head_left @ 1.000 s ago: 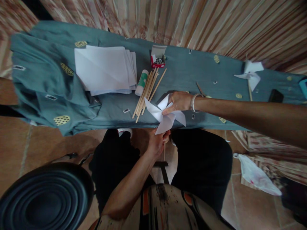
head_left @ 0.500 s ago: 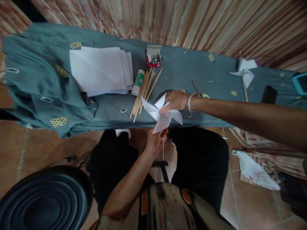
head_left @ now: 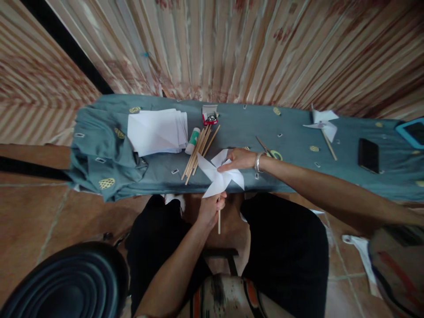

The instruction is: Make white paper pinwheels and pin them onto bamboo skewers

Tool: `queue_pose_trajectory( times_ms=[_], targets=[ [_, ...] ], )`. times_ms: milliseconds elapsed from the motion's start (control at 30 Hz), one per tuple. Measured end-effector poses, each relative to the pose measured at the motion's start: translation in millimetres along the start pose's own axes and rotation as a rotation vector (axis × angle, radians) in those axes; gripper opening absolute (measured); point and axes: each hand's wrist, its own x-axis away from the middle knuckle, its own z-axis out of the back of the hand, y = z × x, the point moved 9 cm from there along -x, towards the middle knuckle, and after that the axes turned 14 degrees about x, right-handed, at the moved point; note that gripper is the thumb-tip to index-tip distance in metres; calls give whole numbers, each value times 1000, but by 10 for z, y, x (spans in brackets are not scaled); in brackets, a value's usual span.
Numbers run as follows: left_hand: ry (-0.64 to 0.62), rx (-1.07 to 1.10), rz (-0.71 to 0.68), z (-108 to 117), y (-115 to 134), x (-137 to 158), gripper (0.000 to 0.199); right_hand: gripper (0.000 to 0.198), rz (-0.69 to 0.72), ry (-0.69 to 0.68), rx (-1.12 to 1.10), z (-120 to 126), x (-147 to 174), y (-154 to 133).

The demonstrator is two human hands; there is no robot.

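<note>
A white paper pinwheel (head_left: 217, 179) faces up just off the table's front edge, above my lap. My left hand (head_left: 211, 210) is closed around its wooden stick (head_left: 219, 223), whose lower end sticks out below the fist. From the right comes my right hand (head_left: 239, 160), a silver bracelet on the wrist. Its thumb presses the middle of the pinwheel, and the other fingers are partly hidden by the paper blades. Any pin at the centre is covered by the thumb.
On the cloth-covered table (head_left: 291, 165) lie a paper stack (head_left: 157, 130), a glue stick (head_left: 192, 140), several wooden sticks (head_left: 198, 152), a box of metal pins (head_left: 210, 115), scissors (head_left: 275, 154), another pinwheel (head_left: 324, 123) and a phone (head_left: 368, 155). A black stool (head_left: 66, 282) stands at left.
The view has tilted up, showing more curtain. The pinwheel stays in both hands, with the right thumb still at its centre; more of the stick shows below my left hand.
</note>
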Motion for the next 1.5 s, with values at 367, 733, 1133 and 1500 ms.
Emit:
queue_pose_trajectory(
  times_ms=[367,733,1133,1500],
  targets=[
    [2,4,-42,-210,111,49,19,66,-55,371,-770,-77,345,498],
    [-92,71,-161,-941,609,-184,24,46,-186,1036,-926,32,1196,897],
    [-92,37,-266,-1384,641,-668,29,27,137,616,-832,-125,808,184],
    [-121,-225,-339,-1207,658,-650,28,31,76,694,-780,-104,793,375]
  ],
)
